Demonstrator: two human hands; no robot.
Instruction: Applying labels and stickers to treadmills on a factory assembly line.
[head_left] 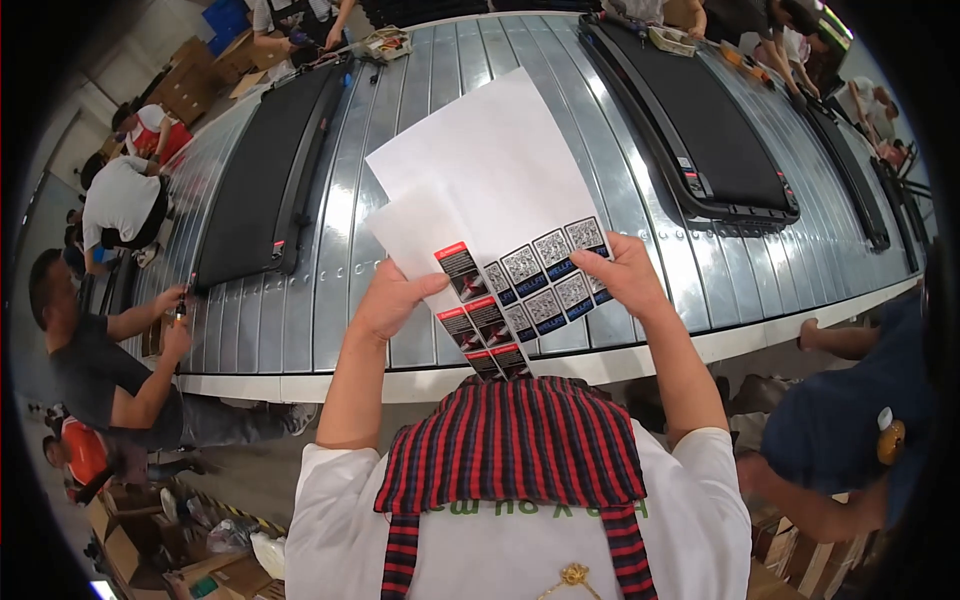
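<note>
Two white sticker sheets overlap in front of my chest, above the near edge of the metal conveyor. My left hand (392,298) pinches the smaller sheet (418,222), which carries red, black and white warning labels along its lower right edge. The larger sheet (490,140) has rows of square-code labels on blue and black backing along its lower edge. My right hand (622,274) grips that sheet at its right side, thumb on top of the labels. The fingers of both hands are partly hidden behind the paper.
Long black padded frames lie on the slatted metal conveyor (440,90): one frame (265,185) at left, another (700,130) at right. Co-workers stand around it; the person at left (100,350) holds a power tool. Cardboard boxes (130,530) lie at lower left.
</note>
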